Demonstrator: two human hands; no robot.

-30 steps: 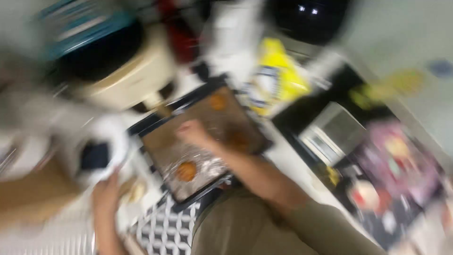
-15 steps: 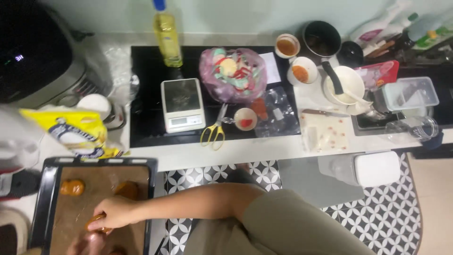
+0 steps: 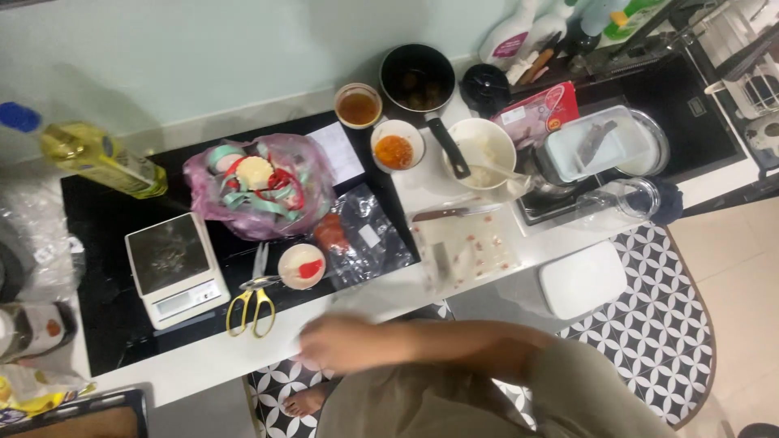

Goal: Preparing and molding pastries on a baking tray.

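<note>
Clearly the work is midway, to judge by the spread; one hand [image 3: 345, 342], blurred by motion, hangs over the front edge of the white bench [image 3: 211, 357], nearest the yellow-handled scissors [image 3: 251, 307] and the small white bowl [image 3: 302, 266] with something red in it; which hand it is, and whether it is open or holds anything, I cannot tell; no second hand shows. A dark baking tray [image 3: 97, 412] lined with brown paper peeks in at the lower left corner, well apart from the hand; what lies on it cannot be seen. Ingredients stand opened and part used: a glossy orange sauce in a white bowl [image 3: 397, 151], a white mixing bowl [image 3: 480, 149] with a spoon, a black pan [image 3: 418, 77] holding dark round lumps. Textures vary; the crinkled pink plastic bag [image 3: 260, 195] is thin and translucent; the kitchen scale [image 3: 174, 268] has a hard brushed metal top; the oil bottle [image 3: 101, 162] is clear yellow plastic; the floor mat is a black and white woven pattern.
</note>
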